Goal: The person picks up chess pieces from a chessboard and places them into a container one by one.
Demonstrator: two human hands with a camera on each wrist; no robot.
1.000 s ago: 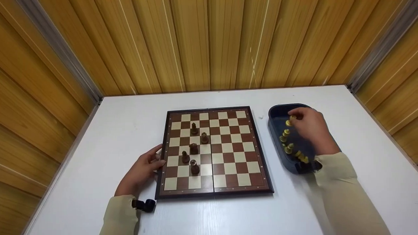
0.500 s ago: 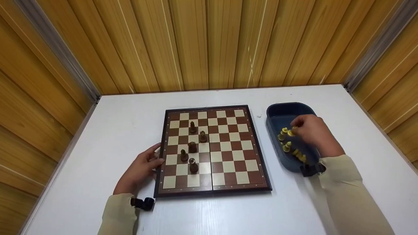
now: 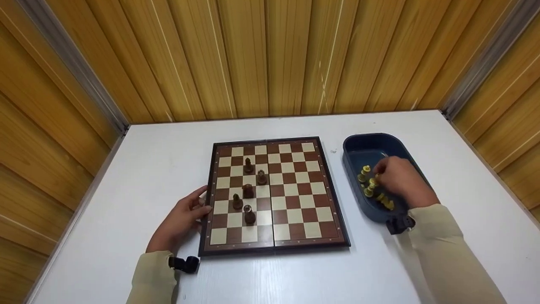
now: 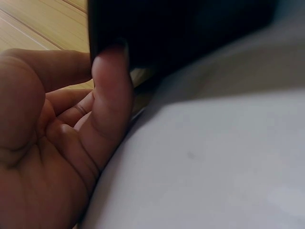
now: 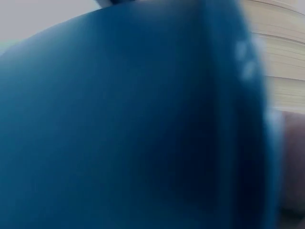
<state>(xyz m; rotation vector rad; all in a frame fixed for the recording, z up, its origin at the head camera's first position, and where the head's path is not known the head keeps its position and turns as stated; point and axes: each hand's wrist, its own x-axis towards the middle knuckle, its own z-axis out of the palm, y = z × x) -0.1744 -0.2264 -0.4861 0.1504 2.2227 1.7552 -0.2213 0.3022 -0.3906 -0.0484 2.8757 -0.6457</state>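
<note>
Tray (image 3: 370, 145), right: gold pieces (image 3: 369, 188) inside
Board (image 3: 297, 192), centre: dark pieces (image 3: 248, 191)
Right hand (image 3: 398, 176): in tray; cannot tell if pinching
Left hand (image 3: 182, 217): spread, touching board

Left hand (image 3: 180, 217): I have its thumb (image 4: 112, 93) extended, apart from the forefinger (image 4: 66, 67).
Right hand (image 3: 398, 175): fingers (image 3: 381, 164) bent downward, knuckles up.
Arms (image 3: 451, 253): both reaching forward, well apart.

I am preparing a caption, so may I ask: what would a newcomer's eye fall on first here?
Probably the chequered board, lying near the middle of the white table, with five dark chess pieces standing on its left half. Next, the dark blue tray to its right, where the right hand reaches in beside bright yellow pieces.
</note>
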